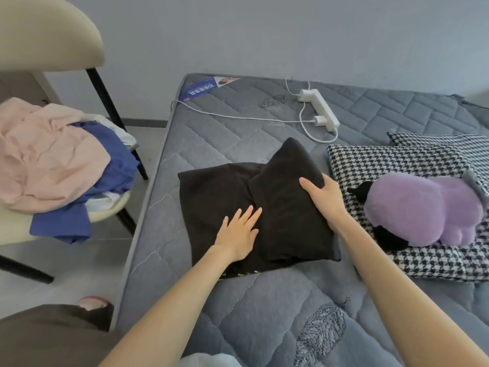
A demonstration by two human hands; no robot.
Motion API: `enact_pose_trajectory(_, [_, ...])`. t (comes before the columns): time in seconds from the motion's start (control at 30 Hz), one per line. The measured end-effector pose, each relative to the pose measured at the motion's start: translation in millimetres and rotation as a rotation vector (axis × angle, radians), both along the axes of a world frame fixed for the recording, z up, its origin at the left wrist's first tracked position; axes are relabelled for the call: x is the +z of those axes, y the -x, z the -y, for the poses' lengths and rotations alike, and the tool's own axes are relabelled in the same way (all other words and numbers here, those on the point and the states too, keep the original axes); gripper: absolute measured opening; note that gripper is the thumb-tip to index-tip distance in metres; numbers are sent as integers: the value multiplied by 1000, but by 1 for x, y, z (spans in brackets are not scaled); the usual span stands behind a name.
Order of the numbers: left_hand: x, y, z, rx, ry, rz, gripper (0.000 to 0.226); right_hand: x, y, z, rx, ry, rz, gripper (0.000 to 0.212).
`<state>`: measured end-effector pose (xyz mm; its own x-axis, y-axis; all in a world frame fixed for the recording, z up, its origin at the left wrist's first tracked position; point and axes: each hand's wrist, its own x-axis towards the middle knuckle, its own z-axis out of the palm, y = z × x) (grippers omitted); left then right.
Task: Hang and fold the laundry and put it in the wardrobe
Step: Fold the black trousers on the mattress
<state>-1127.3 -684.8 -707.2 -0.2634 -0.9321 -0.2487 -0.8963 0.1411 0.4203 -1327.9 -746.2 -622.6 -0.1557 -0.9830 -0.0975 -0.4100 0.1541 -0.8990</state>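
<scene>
A black garment [211,192] lies partly folded on the grey mattress [264,308]. Its right part is doubled over into a thick flap [285,186]. My left hand [239,233] lies flat with straight fingers on the lower layer, beside the flap's edge. My right hand [324,198] grips the flap's right edge, thumb on top and fingers underneath. More laundry waits on a chair [111,210] at the left: a pink garment [47,154] on top of a blue one [111,165].
A white power strip [321,108] with cables lies at the head of the mattress. Houndstooth pillows [391,162] and a purple plush toy [420,207] sit close to the right of the garment. Grey floor runs between chair and bed.
</scene>
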Motion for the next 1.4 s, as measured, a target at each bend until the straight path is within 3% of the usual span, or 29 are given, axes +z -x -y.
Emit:
enact_pose_trajectory(0.1, [-4, -4, -5, 35, -3, -180, 56, 5, -4, -4, 71, -9, -204, 40])
enact_pose_trajectory(0.27, [9, -56, 0, 422, 92, -621, 43, 20, -70, -5, 284, 44, -396, 64])
enact_pose_trajectory(0.37, [18, -95, 2, 826, -194, -975, 33, 13, -118, -24, 554, 44, -220, 69])
enact_pose_trajectory(0.43, [20, -117, -4, 959, -393, -1094, 32, -2, -134, -33, 700, -15, -142, 62])
enact_pose_trajectory(0.53, [26, -131, -18, 956, -497, -1089, 41, -19, -131, -30, 610, 134, -325, 54])
enact_pose_trajectory(0.63, [27, -115, -19, 1023, -433, -1028, 49, -36, -123, -26, 493, 260, -486, 53])
enact_pose_trajectory(0.7, [27, -97, -18, 1011, -166, -720, 68, -46, -125, -22, 553, 261, -611, 53])
enact_pose_trajectory(0.8, [27, -80, -17, 657, 307, -236, 64, -62, -132, -17, 645, 207, -726, 53])
enact_pose_trajectory(0.9, [22, -77, 1, 442, 318, -63, 53, -78, -131, -17, 648, 140, -745, 54])
enact_pose_trajectory(1.03, [19, -90, 27, 466, 242, -100, 49, -86, -126, -15, 610, 188, -667, 49])
enact_pose_trajectory(1.13, [16, -102, 42, 533, 288, -269, 50, -74, -123, 9, 348, 326, -469, 39])
enact_pose_trajectory(1.27, [14, -107, 61, 738, 288, -435, 53, -60, -127, 58, 256, 84, -216, 42])
enact_pose_trajectory(1.4, [12, -125, 78, 982, -95, -918, 45, -56, -133, 94, 409, -221, -73, 33])
